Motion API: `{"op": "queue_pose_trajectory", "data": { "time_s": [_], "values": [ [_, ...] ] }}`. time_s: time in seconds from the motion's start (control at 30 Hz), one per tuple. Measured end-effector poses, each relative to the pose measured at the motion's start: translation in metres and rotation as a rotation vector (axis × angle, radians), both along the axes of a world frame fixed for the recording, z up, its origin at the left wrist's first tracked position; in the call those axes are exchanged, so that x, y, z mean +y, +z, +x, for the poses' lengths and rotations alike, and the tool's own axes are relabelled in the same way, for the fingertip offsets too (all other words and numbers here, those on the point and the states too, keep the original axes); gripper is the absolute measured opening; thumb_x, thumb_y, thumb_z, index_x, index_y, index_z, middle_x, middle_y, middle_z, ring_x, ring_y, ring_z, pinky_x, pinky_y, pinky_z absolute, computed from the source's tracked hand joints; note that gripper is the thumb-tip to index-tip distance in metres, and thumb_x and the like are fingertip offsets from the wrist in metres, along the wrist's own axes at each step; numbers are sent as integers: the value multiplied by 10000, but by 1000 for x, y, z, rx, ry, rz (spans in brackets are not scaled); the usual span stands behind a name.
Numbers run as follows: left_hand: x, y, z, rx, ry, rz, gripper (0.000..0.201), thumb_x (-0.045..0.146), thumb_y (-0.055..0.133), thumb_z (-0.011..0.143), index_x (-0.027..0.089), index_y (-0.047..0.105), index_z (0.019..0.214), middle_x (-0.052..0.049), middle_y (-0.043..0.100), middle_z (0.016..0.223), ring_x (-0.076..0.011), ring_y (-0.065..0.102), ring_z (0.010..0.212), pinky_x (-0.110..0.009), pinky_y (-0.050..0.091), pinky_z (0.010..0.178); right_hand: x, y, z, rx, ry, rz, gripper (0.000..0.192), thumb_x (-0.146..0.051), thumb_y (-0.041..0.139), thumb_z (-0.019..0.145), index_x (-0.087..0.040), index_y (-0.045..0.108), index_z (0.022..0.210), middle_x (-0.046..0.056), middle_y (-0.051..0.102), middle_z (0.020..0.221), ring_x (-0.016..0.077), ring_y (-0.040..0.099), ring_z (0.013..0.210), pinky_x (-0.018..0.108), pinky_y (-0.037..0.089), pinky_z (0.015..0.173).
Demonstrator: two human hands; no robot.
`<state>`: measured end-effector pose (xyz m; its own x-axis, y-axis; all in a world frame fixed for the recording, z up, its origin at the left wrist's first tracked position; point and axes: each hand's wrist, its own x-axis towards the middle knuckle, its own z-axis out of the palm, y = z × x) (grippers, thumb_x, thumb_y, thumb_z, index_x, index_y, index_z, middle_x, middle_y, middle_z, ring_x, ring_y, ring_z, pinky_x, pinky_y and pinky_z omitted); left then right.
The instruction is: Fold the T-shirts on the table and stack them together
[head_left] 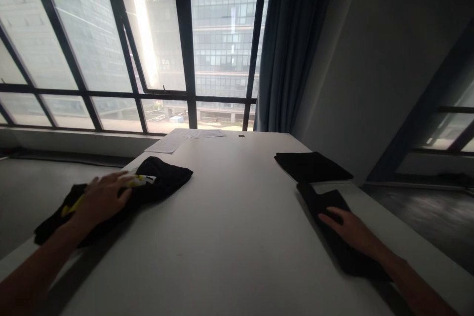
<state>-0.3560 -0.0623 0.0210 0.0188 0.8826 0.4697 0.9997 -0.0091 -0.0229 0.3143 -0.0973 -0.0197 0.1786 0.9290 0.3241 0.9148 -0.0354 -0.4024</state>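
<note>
Matt black cloth garments (168, 177); smooth, faintly glossy white table (229, 227); thin paper sheets (166, 144); heavy fabric curtain (292, 44)

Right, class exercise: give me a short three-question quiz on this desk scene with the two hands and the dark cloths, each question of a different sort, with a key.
1. True or false: the left hand rests on a rumpled black garment that shows a white and yellow label.
2. Multiple choice: what lies under the right hand? A) a sheet of paper B) a flat black folded cloth C) the bare table
3. Fill in: beyond the right hand, nearer the wall, lies a second ______ black cloth.

Key
1. True
2. B
3. folded
</note>
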Motion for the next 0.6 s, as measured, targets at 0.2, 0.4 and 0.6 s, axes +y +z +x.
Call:
{"op": "queue_pose_trajectory", "data": {
  "time_s": [0.2,0.4,0.6],
  "values": [
    [11,-73,36,1,55,-349,625,529,428,867,216,580,1386,-160,457,1514,-427,380,1379,-687,255,1057,-6,10,-72,25,398,-332,476,-465,579,820,-222,681,1217,119,631,1311,306,592,1180,427,456,1017],
    [24,-76,55,26,107,-314,608,484,415,884,157,615,1357,-257,587,1309,-469,517,1192,-576,407,919,17,-20,-87,-195,251,-343,382,-373,578,856,-183,673,1174,151,662,1187,307,610,1111,395,474,926],
    [39,-64,81,13,261,-332,532,338,380,940,139,560,1400,-247,571,1317,-410,566,1151,-509,437,895,41,-12,-131,-163,222,-268,169,-336,605,865,-198,644,954,93,705,1021,262,652,936,334,449,737]
  ]
}}
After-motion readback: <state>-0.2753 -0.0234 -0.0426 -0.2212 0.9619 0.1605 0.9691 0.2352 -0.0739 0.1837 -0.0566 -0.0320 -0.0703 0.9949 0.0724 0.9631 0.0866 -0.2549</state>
